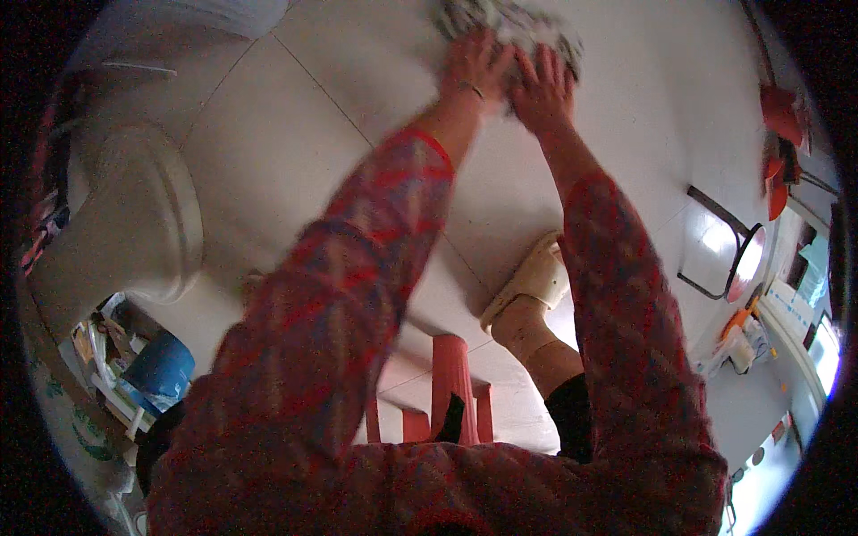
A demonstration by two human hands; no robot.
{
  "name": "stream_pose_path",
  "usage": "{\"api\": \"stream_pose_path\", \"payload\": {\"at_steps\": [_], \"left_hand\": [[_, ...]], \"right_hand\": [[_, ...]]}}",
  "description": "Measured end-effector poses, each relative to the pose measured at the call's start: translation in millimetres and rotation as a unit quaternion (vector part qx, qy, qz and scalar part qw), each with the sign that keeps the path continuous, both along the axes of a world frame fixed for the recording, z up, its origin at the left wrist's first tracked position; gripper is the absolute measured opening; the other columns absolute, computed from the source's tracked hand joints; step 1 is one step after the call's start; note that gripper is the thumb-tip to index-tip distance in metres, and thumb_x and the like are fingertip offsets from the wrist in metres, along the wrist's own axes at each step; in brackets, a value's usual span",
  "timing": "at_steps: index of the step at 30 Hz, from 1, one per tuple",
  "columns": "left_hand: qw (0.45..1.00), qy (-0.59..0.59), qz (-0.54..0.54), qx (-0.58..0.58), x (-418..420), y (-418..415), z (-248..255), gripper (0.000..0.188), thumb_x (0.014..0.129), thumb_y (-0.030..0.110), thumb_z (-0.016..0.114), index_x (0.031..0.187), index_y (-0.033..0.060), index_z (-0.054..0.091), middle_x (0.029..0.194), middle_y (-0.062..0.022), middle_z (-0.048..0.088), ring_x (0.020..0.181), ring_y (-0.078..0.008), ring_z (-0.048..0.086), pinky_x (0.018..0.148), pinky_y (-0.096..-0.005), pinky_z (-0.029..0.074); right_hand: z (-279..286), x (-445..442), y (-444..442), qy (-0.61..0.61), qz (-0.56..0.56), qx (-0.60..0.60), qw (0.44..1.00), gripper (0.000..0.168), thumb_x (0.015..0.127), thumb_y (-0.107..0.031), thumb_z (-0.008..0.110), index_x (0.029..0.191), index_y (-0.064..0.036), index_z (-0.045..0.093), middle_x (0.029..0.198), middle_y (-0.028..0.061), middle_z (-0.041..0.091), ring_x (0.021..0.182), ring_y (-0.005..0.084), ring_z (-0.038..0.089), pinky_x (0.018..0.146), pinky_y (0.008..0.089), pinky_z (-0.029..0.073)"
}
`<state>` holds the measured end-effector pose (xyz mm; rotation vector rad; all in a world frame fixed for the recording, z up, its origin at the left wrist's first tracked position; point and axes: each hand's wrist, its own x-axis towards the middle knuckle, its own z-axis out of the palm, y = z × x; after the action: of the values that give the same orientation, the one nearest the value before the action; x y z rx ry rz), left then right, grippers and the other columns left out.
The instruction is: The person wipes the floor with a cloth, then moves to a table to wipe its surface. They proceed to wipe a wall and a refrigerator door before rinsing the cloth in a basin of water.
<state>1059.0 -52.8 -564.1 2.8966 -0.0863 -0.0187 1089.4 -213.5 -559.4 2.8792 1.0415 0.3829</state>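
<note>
At the top of the view, a bunched, patterned cloth [516, 23] lies on the pale tiled floor [322, 154]; motion blurs it. My left hand [472, 70], with a thin band at its wrist, presses on the near side of the cloth with its fingers over the folds. Close beside it, my right hand [546, 90] bears on the cloth too, fingers somewhat spread. Both arms reach forward in red checked sleeves. The fingertips are partly lost in blur and folds.
My foot in a beige clog [536, 275] stands below the right forearm. A red plastic stool [454, 388] is beneath me. To the left are a large pale rounded object [147, 221] and a blue container [161, 368]. At right stands a black-framed stool [727, 248].
</note>
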Motion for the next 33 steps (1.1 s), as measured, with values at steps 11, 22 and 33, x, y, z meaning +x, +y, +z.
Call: {"api": "stream_pose_path", "payload": {"at_steps": [11,22,33], "left_hand": [[0.987,0.108,0.035,-0.112,-331,22,59,0.073,0.079,0.031,0.069,0.143,0.0133,0.039,0.154,-0.0191,0.024,0.140,-0.0446,0.024,0.114,-0.0545,0.023],[0.991,0.027,0.001,0.133,-128,79,13,0.061,0.093,0.036,0.053,0.148,0.0226,0.033,0.157,-0.0139,0.019,0.142,-0.0401,0.021,0.116,-0.0510,0.018],[0.983,0.016,-0.148,-0.108,-230,-111,33,0.053,0.089,0.031,0.053,0.140,0.0204,0.047,0.154,-0.0109,0.032,0.141,-0.0312,0.030,0.117,-0.0481,0.019]], "right_hand": [[38,-316,27,0.229,-0.005,0.070,0.971,0.070,0.081,-0.049,0.062,0.142,-0.020,0.044,0.150,0.0211,0.033,0.140,0.0404,0.028,0.108,0.0622,0.025],[11,-94,92,0.094,0.002,0.060,0.994,0.060,0.081,-0.048,0.062,0.138,-0.034,0.048,0.155,0.0040,0.031,0.141,0.0321,0.026,0.103,0.0610,0.031],[29,-294,-82,0.169,-0.299,0.028,0.939,0.066,0.090,-0.031,0.054,0.147,-0.008,0.030,0.148,0.0329,0.029,0.135,0.0512,0.030,0.109,0.0614,0.027]]}}
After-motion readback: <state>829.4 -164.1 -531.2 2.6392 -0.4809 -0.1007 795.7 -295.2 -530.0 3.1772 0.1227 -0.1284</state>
